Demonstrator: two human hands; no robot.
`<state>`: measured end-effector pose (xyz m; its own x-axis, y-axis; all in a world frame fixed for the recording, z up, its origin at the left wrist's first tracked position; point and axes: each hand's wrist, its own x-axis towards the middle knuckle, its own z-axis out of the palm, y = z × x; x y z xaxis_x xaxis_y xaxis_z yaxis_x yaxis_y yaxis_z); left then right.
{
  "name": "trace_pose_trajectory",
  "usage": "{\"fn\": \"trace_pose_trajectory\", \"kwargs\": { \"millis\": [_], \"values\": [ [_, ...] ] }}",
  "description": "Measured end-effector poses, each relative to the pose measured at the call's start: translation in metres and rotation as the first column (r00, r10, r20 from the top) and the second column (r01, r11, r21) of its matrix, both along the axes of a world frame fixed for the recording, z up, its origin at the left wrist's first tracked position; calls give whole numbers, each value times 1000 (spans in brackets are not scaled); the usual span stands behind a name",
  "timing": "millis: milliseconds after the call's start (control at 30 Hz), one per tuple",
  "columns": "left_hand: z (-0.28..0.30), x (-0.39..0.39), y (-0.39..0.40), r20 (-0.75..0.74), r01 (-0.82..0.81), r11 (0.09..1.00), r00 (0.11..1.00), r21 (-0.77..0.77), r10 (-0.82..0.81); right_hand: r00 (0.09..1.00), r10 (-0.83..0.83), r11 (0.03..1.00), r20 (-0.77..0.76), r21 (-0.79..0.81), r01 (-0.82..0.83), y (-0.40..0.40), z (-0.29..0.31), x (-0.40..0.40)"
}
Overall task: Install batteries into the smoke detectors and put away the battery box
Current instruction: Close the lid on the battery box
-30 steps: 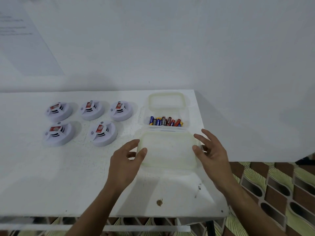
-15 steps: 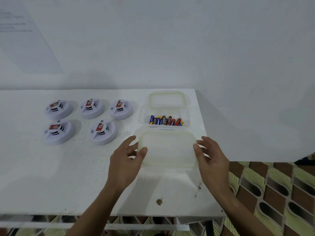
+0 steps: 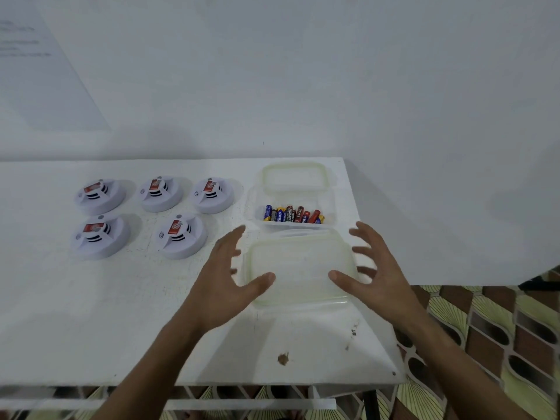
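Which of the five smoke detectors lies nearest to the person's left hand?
The right one of the front row, the smoke detector, is nearest the left hand. The other four lie farther left or in the back row by the wall.

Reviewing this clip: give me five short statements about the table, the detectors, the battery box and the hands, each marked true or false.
1. Five round white smoke detectors lie on the white table. True.
2. The clear plastic battery box is closed. False: it is open, batteries showing.
3. The translucent lid lies nearer the person than the box. True.
4. The left hand grips a battery. False: it is open and holds nothing.
5. The right hand rests on a detector. False: it is open at the lid's right side.
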<state>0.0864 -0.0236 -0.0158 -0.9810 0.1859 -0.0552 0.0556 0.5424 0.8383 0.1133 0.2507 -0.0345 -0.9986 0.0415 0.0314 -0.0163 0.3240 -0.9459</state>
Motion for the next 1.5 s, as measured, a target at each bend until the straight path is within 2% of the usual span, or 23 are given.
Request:
{"fn": "trace_pose_trajectory", "kwargs": {
  "millis": [100,167,267,367,433,533,767,967,1033,1100,1200,1267,1367,1500],
  "values": [
    [13,-12,-1,60,286,956,957,-67,-283,965,245,962,89,98,-253,9,10,-16],
    [15,-17,2,85,387,912,922,-135,-378,924,353,919,148,131,-372,10,11,-22],
    [12,-20,7,87,422,889,907,-179,-413,898,403,895,176,129,-426,9,11,-25],
    [13,-23,11,77,459,834,885,-307,-459,875,452,847,172,224,-482,8,7,-27],
    [14,-24,15,51,457,787,875,-415,-481,881,448,837,155,273,-474,6,6,-28],
    [13,-23,20,27,445,757,869,-478,-494,902,420,852,100,298,-430,5,4,-26],
    [8,-24,20,-15,427,785,875,-449,-484,932,362,893,28,277,-355,2,-4,-23],
    [5,-20,13,-12,417,857,898,-302,-440,944,330,934,6,144,-327,3,-11,-17],
    [2,-15,5,7,348,918,935,-188,-353,961,274,958,20,82,-275,8,-14,-11],
    [-3,-9,-3,29,212,974,977,-80,-210,980,198,979,16,38,-198,12,-16,-2],
    [-12,3,-9,-71,8,999,997,-32,-10,997,65,998,-49,6,-65,11,-20,6],
    [-12,11,-8,-121,-49,998,992,-30,45,996,12,1000,-84,3,-12,10,-19,8],
    [-4,14,-7,-102,80,992,991,-102,-90,992,124,990,-38,69,-121,15,-11,4],
    [10,-1,-1,26,350,900,934,-260,-356,930,353,917,101,160,-366,19,10,-12]
  ]
}}
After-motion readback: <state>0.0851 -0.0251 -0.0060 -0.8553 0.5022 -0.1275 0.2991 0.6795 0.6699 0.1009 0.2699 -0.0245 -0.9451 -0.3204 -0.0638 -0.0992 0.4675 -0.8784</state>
